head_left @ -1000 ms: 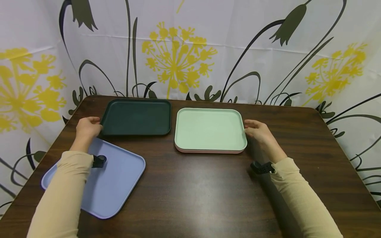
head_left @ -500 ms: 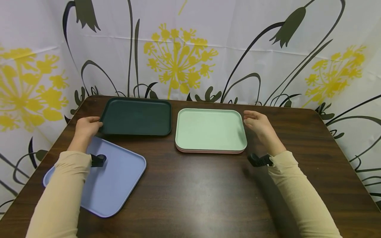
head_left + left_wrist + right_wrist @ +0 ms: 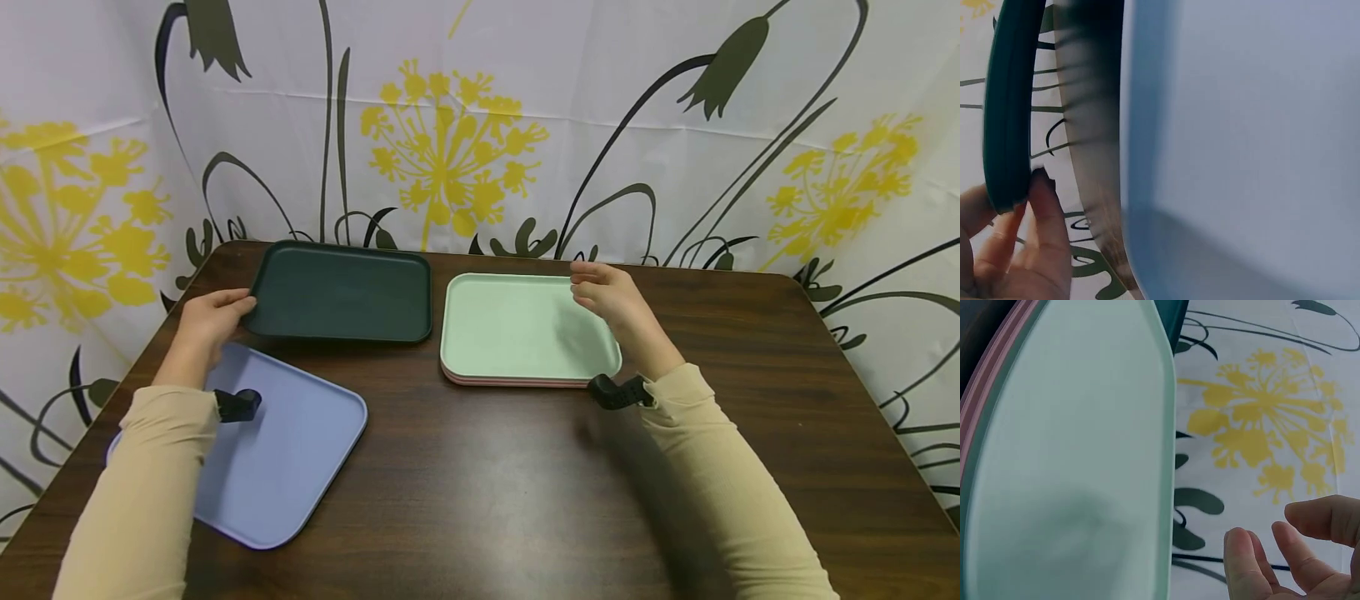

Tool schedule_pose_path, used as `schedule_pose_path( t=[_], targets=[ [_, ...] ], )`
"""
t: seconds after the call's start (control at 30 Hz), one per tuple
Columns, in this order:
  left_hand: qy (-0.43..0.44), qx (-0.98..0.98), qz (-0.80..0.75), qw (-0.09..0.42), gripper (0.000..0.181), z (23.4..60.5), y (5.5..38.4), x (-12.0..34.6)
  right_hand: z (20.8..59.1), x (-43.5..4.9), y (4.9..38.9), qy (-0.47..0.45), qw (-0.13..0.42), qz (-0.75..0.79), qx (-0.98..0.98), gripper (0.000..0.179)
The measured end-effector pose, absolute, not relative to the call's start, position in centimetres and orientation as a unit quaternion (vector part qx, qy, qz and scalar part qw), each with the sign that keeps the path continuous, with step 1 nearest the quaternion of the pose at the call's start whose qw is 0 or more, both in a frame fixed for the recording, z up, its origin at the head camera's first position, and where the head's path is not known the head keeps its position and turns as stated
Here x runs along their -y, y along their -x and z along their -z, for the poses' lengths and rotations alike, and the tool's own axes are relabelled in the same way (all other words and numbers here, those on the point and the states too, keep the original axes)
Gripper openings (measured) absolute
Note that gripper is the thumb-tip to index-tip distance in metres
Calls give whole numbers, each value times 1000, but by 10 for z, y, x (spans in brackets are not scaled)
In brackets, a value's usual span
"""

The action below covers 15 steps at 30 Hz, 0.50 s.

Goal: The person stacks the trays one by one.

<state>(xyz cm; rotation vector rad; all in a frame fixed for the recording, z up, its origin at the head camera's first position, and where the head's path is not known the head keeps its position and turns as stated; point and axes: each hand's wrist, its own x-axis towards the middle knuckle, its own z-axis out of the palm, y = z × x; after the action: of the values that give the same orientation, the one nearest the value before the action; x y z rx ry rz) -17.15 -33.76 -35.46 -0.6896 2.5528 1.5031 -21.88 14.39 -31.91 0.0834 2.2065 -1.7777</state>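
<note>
My left hand (image 3: 206,327) pinches the left edge of a dark green tray (image 3: 341,293) at the back left. In the left wrist view, the thumb and fingers hold that tray (image 3: 1009,112) by its rim, tilted. A light green tray (image 3: 502,325) lies on top of pink trays (image 3: 517,382), stacked at the back centre. Above the right part of this stack hovers my right hand (image 3: 621,310), fingers loosely bent and holding nothing. The right wrist view has the hand (image 3: 1300,556) apart from the light green tray (image 3: 1079,450).
A periwinkle-blue tray (image 3: 292,450) lies askew at the front left, partly under my left forearm. The brown wooden table (image 3: 480,492) reaches back to a white curtain (image 3: 600,75) with a flower print. Each wrist wears a black strapped camera.
My right hand has risen from beside the stack's right edge and moved left over the light green tray. My left hand has shifted slightly left, and the dark green tray's left side is slightly raised.
</note>
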Motion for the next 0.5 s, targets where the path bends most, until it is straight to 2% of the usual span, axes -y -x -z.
schedule_pose_path(
  t=[0.33, 0.5],
  targets=[
    [203, -809, -549, 54, 61, 357, 167, 348, 320, -109, 220, -12, 168, 642, -748, 50],
    [197, -713, -670, 60, 21, 358, 165, 351, 322, -93, 220, -5, 172, 642, -747, 48]
  ],
)
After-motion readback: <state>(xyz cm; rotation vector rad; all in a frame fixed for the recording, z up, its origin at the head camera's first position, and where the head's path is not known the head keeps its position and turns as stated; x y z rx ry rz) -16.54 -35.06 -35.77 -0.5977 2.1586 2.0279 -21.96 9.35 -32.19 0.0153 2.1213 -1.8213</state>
